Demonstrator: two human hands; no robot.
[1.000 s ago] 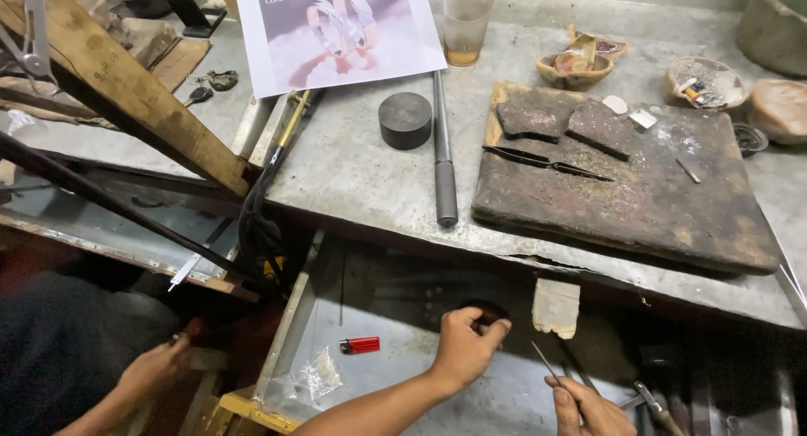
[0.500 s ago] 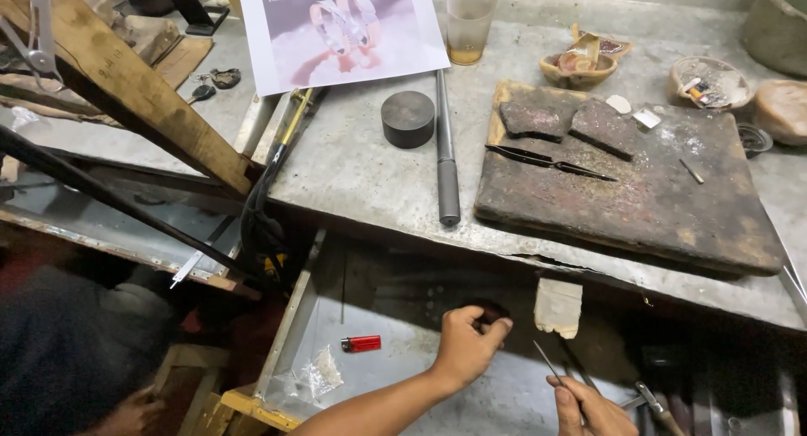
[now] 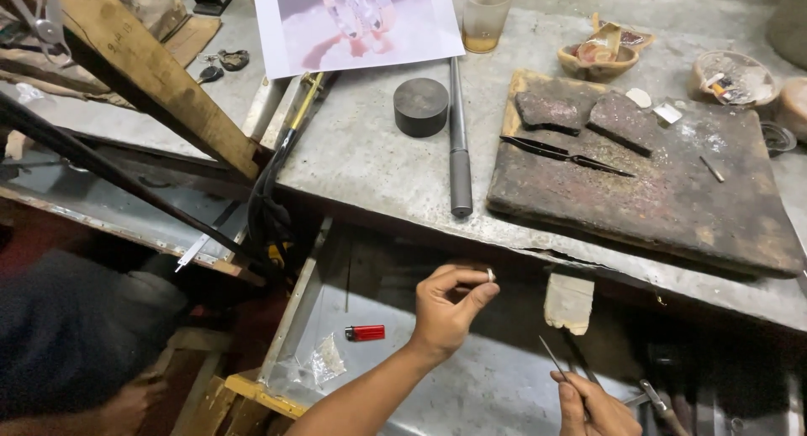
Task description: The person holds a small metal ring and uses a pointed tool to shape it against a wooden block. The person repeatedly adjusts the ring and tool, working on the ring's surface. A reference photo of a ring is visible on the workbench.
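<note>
The grey metal desk (image 3: 370, 163) fills most of the view, and everything here is placed against it. On its right part lies a dark, scorched wooden board (image 3: 672, 200), carrying two rough charcoal blocks (image 3: 580, 115) near its far edge and black tweezers (image 3: 565, 153) lying across its middle. Under the desk's front edge a metal drawer tray (image 3: 471, 385) stands pulled out. At the desk's far edge a printed picture of rings (image 3: 357, 22) lies flat, with a cloudy glass tumbler (image 3: 487, 14) just beside it. A long steel rod (image 3: 458, 142) lies on the desk's middle, pointing toward the front edge, and a short dark metal cylinder (image 3: 420, 106) stands just left of it. A pale wooden peg (image 3: 569, 301) juts from the desk's front edge above the tray.

Over the tray, just below the desk's front edge, the left hand (image 3: 445, 310) is raised, its thumb and forefinger pinched around a tiny white piece (image 3: 491, 274). The right hand (image 3: 597, 409), lower over the tray, is closed around a thin metal tool (image 3: 555, 360) that points up toward the desk. A red lighter (image 3: 365, 332) lies on the tray's floor, with a small clear plastic bag (image 3: 324, 364) near it.
</note>
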